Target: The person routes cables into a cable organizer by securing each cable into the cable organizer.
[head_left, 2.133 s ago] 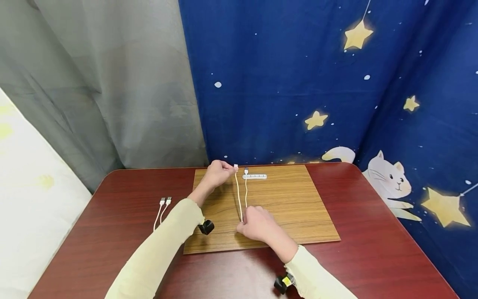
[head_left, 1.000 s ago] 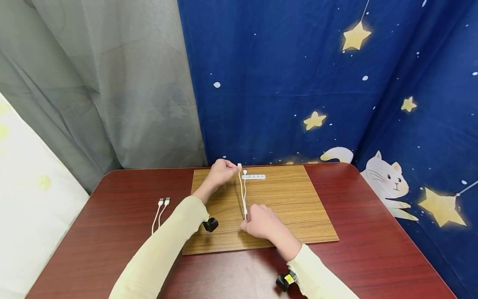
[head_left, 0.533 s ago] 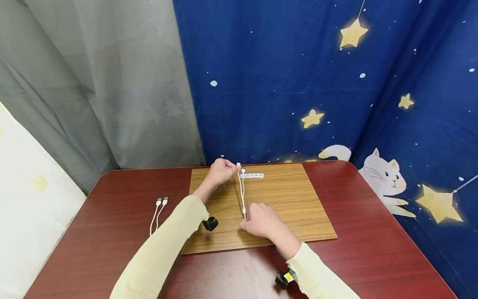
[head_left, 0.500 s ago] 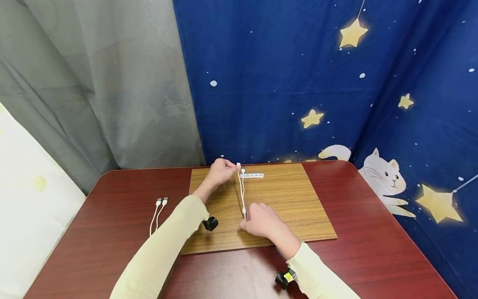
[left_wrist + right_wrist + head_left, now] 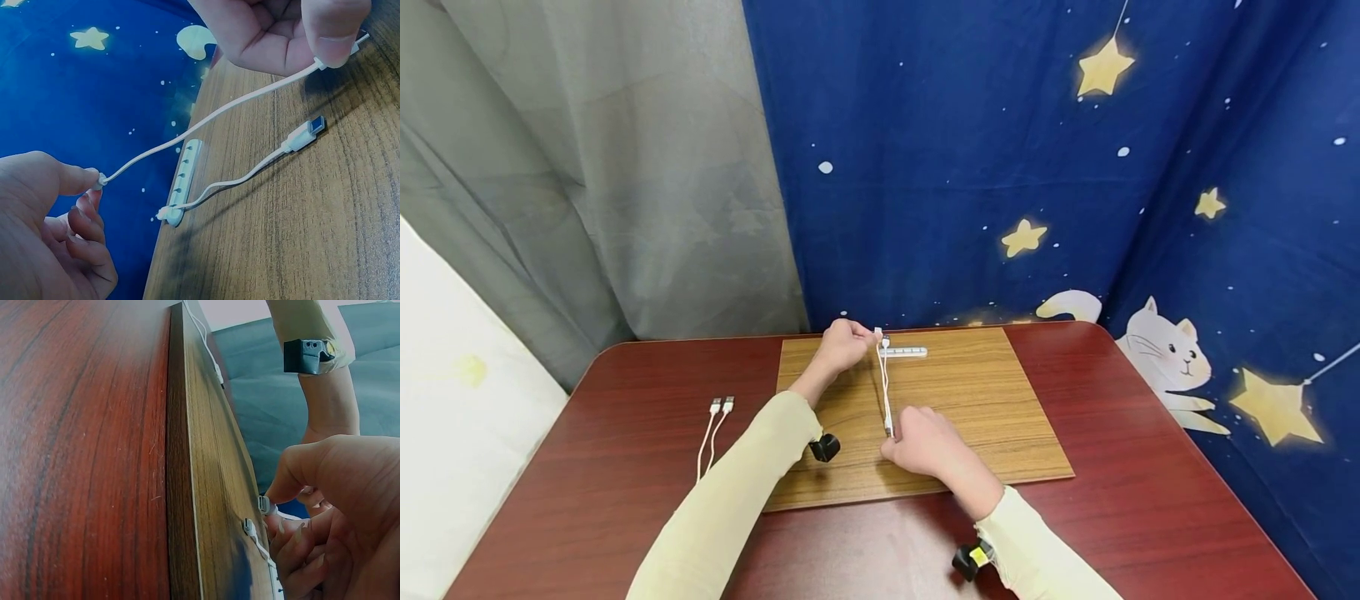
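Note:
A white cable (image 5: 881, 379) is stretched above the wooden board (image 5: 985, 417) between both hands. My left hand (image 5: 867, 338) pinches its far end (image 5: 98, 182) just left of the white cable holder strip (image 5: 907, 352). My right hand (image 5: 895, 437) pinches the near plug end (image 5: 264, 504) between thumb and forefinger. A second white cable (image 5: 250, 175) sits clipped in the strip's (image 5: 185, 175) left end. Its USB plug (image 5: 309, 132) lies on the board beside my right hand (image 5: 325, 56).
Two more white cables (image 5: 713, 421) lie side by side on the red-brown table (image 5: 1150, 467), left of the board. A blue starry cloth (image 5: 1000, 150) and a grey curtain (image 5: 610, 167) hang close behind the table's far edge.
My left hand has carried its cable end a little to the right, closer to the holder strip. The held cable now runs right beside the clipped one. My right hand has barely moved.

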Demonstrator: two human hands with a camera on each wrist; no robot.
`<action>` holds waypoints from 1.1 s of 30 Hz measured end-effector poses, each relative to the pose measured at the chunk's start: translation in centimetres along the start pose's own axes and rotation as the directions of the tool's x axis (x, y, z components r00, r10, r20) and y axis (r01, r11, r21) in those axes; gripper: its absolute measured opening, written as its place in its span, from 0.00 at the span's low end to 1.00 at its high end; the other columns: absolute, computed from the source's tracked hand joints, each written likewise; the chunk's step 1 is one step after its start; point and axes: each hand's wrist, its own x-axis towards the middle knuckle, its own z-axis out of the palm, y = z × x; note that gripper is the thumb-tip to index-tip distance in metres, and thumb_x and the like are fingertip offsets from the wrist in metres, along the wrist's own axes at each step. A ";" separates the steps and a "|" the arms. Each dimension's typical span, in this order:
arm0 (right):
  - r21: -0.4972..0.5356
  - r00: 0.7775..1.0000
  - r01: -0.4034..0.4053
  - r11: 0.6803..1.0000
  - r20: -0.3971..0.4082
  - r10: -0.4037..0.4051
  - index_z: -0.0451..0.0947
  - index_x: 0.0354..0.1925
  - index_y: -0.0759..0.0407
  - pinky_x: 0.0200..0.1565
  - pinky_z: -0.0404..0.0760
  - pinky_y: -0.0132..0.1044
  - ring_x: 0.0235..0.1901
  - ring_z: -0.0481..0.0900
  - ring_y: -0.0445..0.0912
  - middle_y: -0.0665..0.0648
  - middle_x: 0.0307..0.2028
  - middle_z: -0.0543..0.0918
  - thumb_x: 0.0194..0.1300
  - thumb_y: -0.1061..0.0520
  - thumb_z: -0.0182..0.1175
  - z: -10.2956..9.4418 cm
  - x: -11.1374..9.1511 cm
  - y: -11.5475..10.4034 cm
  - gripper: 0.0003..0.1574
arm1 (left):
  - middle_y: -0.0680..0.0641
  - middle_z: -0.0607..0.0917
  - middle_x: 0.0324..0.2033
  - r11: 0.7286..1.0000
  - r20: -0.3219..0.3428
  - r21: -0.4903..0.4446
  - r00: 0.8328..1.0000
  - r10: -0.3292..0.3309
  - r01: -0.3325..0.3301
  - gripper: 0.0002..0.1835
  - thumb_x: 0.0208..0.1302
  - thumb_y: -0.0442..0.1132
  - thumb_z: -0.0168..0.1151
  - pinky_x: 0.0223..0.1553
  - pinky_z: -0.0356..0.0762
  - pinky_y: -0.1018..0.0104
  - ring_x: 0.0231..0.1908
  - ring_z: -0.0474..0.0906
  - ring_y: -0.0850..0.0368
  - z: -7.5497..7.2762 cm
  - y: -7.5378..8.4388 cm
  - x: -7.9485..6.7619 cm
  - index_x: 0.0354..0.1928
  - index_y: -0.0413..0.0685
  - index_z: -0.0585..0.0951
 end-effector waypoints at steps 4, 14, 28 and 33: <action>0.001 1.000 -0.001 1.000 -0.001 0.001 0.65 0.12 0.49 0.20 0.63 0.40 0.15 0.61 0.43 0.47 0.13 0.61 0.54 0.50 0.66 0.0 -0.1 -0.1 0.23 | 0.49 0.83 0.28 1.000 -0.005 0.008 1.000 0.005 -0.005 0.12 0.68 0.44 0.67 0.30 0.68 0.65 0.29 0.73 0.54 0.2 -0.1 0.2 0.34 0.42 0.87; -0.008 1.000 -0.011 1.000 -0.010 0.011 0.65 0.12 0.49 0.20 0.64 0.40 0.15 0.61 0.44 0.47 0.14 0.62 0.54 0.51 0.65 -0.1 -0.2 0.0 0.23 | 0.50 0.84 0.27 1.000 0.005 0.020 1.000 0.015 -0.015 0.12 0.68 0.46 0.67 0.29 0.69 0.65 0.29 0.74 0.55 0.6 0.0 0.4 0.34 0.43 0.87; -0.024 1.000 -0.001 1.000 -0.027 0.000 0.64 0.12 0.48 0.20 0.65 0.40 0.15 0.62 0.44 0.47 0.13 0.62 0.55 0.51 0.64 -0.2 -0.4 -0.1 0.23 | 0.51 0.84 0.25 0.999 0.017 0.029 1.000 0.015 -0.015 0.11 0.67 0.43 0.66 0.23 0.69 0.66 0.23 0.73 0.56 1.0 0.0 0.7 0.34 0.43 0.88; -0.018 1.000 0.000 1.000 -0.027 -0.001 0.65 0.12 0.49 0.21 0.65 0.41 0.15 0.63 0.44 0.48 0.13 0.63 0.55 0.51 0.64 -0.3 -0.4 -0.3 0.22 | 0.50 0.84 0.26 1.000 0.018 0.021 1.000 0.010 -0.011 0.11 0.67 0.44 0.67 0.23 0.69 0.65 0.23 0.74 0.55 0.9 0.0 0.9 0.34 0.43 0.88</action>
